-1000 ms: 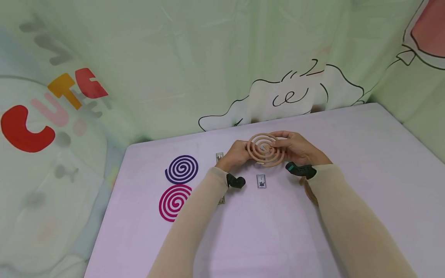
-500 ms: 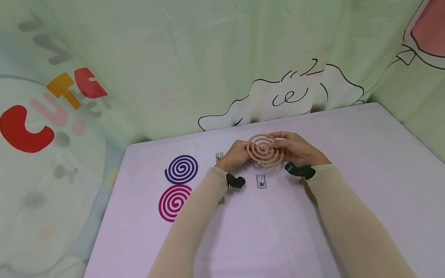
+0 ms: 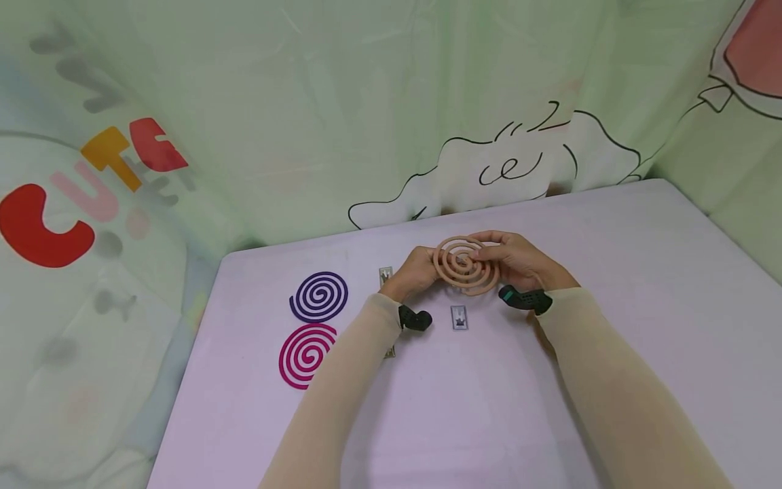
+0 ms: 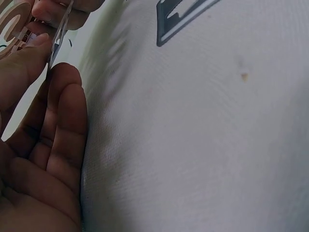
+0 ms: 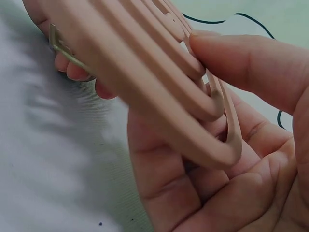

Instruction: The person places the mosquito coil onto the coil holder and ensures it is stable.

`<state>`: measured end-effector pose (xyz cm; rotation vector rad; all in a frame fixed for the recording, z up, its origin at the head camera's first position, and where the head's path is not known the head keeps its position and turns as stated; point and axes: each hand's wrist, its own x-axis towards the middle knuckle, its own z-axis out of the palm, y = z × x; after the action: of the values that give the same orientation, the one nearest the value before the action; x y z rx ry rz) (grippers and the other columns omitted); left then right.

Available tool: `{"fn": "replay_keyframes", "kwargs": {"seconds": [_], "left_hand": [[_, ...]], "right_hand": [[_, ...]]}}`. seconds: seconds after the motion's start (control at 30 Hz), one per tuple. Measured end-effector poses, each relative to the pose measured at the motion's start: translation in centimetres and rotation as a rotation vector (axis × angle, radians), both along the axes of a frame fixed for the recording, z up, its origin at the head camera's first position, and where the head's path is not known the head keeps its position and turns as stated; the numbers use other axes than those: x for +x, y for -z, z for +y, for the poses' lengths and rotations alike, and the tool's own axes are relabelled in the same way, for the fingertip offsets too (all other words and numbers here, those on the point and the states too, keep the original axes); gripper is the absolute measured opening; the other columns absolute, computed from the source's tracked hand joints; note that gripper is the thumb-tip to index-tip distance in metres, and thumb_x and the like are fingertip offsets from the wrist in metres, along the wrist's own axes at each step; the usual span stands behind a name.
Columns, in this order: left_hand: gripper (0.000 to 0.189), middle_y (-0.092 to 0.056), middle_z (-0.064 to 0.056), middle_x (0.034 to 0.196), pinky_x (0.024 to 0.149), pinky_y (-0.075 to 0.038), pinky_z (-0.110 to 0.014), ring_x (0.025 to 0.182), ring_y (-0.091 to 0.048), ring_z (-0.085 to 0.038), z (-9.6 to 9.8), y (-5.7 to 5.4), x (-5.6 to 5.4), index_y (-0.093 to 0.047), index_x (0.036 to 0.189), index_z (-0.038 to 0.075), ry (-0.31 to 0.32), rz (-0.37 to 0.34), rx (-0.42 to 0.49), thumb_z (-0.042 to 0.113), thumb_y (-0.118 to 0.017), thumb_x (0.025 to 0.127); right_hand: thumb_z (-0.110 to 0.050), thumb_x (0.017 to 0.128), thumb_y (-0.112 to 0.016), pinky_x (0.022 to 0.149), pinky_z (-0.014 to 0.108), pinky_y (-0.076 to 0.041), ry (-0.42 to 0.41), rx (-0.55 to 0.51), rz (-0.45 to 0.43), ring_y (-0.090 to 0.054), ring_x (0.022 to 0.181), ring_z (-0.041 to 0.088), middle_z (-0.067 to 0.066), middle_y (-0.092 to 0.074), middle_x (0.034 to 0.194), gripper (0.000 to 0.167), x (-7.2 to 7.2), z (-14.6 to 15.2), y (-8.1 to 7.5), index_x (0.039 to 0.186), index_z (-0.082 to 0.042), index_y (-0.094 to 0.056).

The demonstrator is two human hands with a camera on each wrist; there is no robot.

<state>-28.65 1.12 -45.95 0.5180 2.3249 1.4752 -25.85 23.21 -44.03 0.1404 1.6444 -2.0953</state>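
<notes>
My right hand [image 3: 519, 263] pinches a tan mosquito coil [image 5: 137, 87], thumb on its upper face near the centre and fingers curled beneath. The coil is raised over the table and tilted. My left hand [image 3: 418, 270] meets it from the left, partly hidden behind the coil in the head view. Between the left thumb and fingers is a thin metal coil stand [image 4: 59, 38], seen almost edge-on in the left wrist view. Its edge also shows under the coil in the right wrist view.
A purple coil [image 3: 319, 297] and a magenta coil [image 3: 308, 356] lie at the table's left, the magenta one partly covered by the left sleeve. Metal stands lie flat nearby: a silver one [image 3: 459, 318] between the arms, another [image 3: 385, 275] behind the left hand, and one [image 3: 389, 352] beside the left forearm.
The coil has shifted very slightly left with the right hand. The metal stand's edge, seen below the coil earlier, is now hidden behind it in the head view. Both hands keep their holds.
</notes>
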Motion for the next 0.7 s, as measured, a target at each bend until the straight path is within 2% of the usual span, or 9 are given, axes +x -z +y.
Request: {"fn": "replay_keyframes", "kwargs": {"seconds": [0.3,0.7], "left_hand": [[0.014,-0.074,-0.01,0.097,0.072,-0.042,-0.018,0.081,-0.053,-0.009,0.1,0.03,0.05,-0.078,0.104,-0.001,-0.019,-0.022,0.008,0.007,-0.069,0.099],[0.015,-0.072,-0.006,0.095,0.074,-0.042,-0.019,0.083,-0.054,-0.009,0.07,-0.02,0.1,-0.079,0.104,0.0,-0.009,-0.019,-0.012,0.011,-0.069,0.1]], "right_hand": [[-0.005,0.103,-0.064,0.071,0.024,-0.06,-0.018,0.021,0.001,-0.073,0.086,0.011,0.002,-0.074,0.102,0.044,-0.06,-0.13,-0.05,0.142,-0.004,-0.046],[-0.004,0.102,-0.065,0.07,0.023,-0.06,0.004,0.017,0.039,-0.072,0.085,0.011,0.001,-0.074,0.102,0.039,0.02,-0.27,0.12,0.138,-0.006,-0.051]]}}
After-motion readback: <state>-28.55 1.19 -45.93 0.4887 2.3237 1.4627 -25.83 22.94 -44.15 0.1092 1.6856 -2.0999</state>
